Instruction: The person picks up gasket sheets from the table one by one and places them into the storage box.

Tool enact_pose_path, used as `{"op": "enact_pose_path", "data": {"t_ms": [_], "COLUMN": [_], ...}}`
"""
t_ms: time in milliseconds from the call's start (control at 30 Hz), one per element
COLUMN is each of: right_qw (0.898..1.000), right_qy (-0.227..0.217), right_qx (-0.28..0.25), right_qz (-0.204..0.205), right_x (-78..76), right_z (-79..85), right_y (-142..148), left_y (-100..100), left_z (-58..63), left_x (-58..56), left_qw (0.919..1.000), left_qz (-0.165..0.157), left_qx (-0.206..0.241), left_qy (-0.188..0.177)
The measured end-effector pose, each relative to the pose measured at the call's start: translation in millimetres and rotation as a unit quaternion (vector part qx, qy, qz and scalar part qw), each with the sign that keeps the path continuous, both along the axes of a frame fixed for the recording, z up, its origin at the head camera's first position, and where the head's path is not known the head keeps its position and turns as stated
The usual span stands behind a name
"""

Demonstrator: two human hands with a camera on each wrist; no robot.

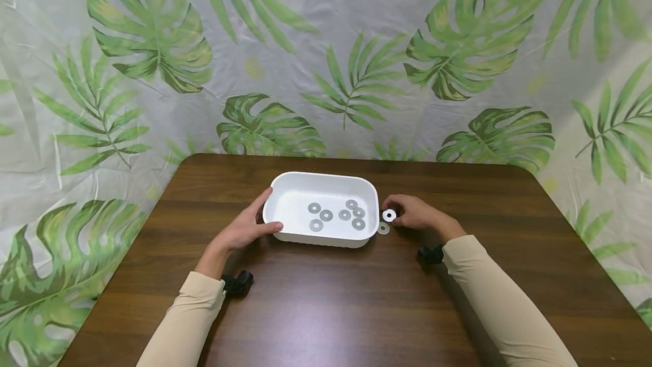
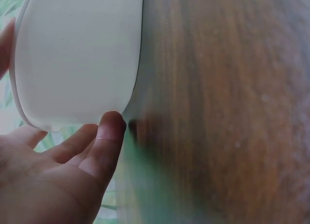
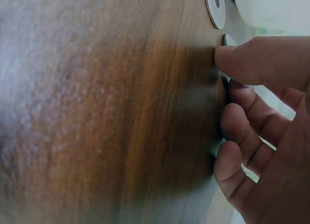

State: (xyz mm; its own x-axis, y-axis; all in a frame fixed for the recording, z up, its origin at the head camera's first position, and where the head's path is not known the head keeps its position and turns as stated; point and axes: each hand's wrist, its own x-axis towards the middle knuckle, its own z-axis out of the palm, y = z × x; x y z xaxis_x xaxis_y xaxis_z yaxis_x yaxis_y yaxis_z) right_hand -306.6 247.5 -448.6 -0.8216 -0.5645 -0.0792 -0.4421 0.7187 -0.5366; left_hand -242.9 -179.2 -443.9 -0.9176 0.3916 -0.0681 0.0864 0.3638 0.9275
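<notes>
My left hand [image 1: 244, 228] holds the left end of a white plastic tub [image 1: 316, 238], with the thumb on its near rim. In the left wrist view, fingers of that hand [image 2: 63, 180] lie against the tub's end wall [image 2: 80, 59]. Several flat grey washers [image 1: 322, 217] lie spread over the tub floor. Right beside the tub, my right hand [image 1: 414, 211] pinches a pale washer [image 1: 384, 216] between thumb and fingers, low over the table. Another washer [image 1: 387, 231] lies flat by the tub's right end. In the right wrist view, the thumb partly hides the pinched washer.
A dark brown wooden table [image 1: 316, 304] carries the tub. Behind it hangs a pale cloth [image 1: 367, 4] printed with green leaves. Black bands with small cameras [image 1: 238, 283] sit on both wrists.
</notes>
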Motion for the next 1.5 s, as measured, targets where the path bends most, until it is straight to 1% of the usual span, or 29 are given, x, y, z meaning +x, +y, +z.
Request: {"op": "enact_pose_path", "data": {"t_ms": [200,467,667,767,900,1067,1167,1300,1500], "right_qw": [1.000,0.999,0.998,0.996,0.993,0.993,0.994,0.996,0.998], "right_qy": [0.008,-0.007,-0.027,-0.040,-0.033,-0.027,-0.026,-0.013,0.004], "right_qx": [0.001,0.008,-0.030,-0.059,-0.086,-0.082,-0.072,-0.063,-0.059], "right_qz": [-0.012,-0.039,-0.053,-0.062,-0.068,-0.079,-0.075,-0.061,-0.034], "right_x": [-0.9,-5.1,-3.8,-2.8,-3.7,-2.2,0.0,3.1,12.2], "right_z": [-0.4,1.7,8.2,17.3,37.2,65.0,77.2,87.0,97.2], "right_y": [-0.5,6.0,6.5,4.5,0.9,-4.2,-7.7,-13.9,-31.4], "left_y": [-0.5,-0.2,0.5,0.7,0.8,0.7,0.6,0.1,0.0], "left_z": [0.5,-1.6,-0.4,-0.5,-1.2,-1.4,-1.3,-1.0,-0.3], "left_x": [0.0,-0.1,0.6,1.0,0.9,1.4,1.7,2.6,2.9], "left_qw": [1.0000,1.0000,1.0000,1.0000,1.0000,1.0000,1.0000,1.0000,1.0000], "left_qz": [0.003,0.001,0.001,0.001,0.003,0.005,0.005,0.007,0.004], "left_qx": [0.001,0.004,0.006,-0.001,-0.007,-0.006,-0.007,-0.005,0.006], "left_qy": [-0.001,-0.008,-0.004,0.000,0.001,0.000,0.002,0.003,0.002]}}
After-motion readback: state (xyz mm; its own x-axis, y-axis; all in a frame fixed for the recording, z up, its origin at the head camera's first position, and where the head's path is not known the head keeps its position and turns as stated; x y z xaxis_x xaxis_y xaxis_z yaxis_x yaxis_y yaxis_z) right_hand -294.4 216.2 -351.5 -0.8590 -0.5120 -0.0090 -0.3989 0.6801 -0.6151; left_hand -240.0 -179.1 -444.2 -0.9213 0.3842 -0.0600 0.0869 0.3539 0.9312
